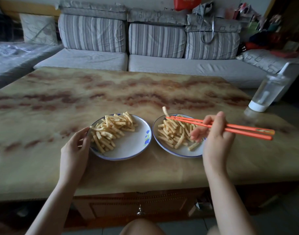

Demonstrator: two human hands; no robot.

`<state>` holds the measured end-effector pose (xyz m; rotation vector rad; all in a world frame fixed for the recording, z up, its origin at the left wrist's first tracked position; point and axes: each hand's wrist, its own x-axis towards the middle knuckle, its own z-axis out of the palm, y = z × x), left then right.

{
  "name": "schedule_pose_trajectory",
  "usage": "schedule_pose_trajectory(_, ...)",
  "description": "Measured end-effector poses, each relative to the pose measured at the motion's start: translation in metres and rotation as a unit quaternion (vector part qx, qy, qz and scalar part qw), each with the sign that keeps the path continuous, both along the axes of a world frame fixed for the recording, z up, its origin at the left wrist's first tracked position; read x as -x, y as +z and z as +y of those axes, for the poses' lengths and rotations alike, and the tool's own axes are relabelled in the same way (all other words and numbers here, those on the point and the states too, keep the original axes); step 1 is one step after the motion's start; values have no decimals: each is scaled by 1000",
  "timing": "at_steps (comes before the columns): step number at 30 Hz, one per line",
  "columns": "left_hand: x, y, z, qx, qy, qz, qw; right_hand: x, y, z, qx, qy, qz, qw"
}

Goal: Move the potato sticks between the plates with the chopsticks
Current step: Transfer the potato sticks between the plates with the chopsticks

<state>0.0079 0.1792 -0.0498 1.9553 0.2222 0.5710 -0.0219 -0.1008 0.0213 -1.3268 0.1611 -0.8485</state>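
Nearest, a bare knee (142, 226) shows at the bottom edge, in front of a wooden cabinet front with a small metal drawer pull (139, 211) under the table. Both forearms reach up over the marbled tan table (77, 92). The left hand (75, 150) rests at the left rim of the left plate (128, 146), its fingers curled loosely against the edge and holding nothing else. That plate carries a heap of potato sticks (111, 131) piled toward its left and far side, its right part bare with a blue flower print. Just right of it, close but apart, sits the right plate (181, 152), also spread with sticks. The right hand (214, 133) hovers over this plate's right side, closed around a pair of orange chopsticks (230, 128) that point left; their tips pinch a single potato stick (165, 111) raised upright above the plate's far rim. Farther right, a clear bottle with a white base (267, 92) stands tilted in view near the table's edge. Beyond the table runs a grey sofa with striped cushions (125, 36).
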Motion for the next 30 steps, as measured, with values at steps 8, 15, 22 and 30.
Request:
schedule_pose_trajectory(8,1,0,-1,0,3,0,1000,-4,-9,-23,39,-58,26,997)
schedule_pose_trajectory(15,0,1,0,-7,0,3,1000,2,-4,-4,35,-13,-6,999)
schedule_pose_trajectory(22,1,3,-1,6,-3,-2,1000,10,-15,48,79,204,8,976)
schedule_pose_trajectory(30,1,0,0,0,-2,2,1000,11,-31,81,122,361,38,924)
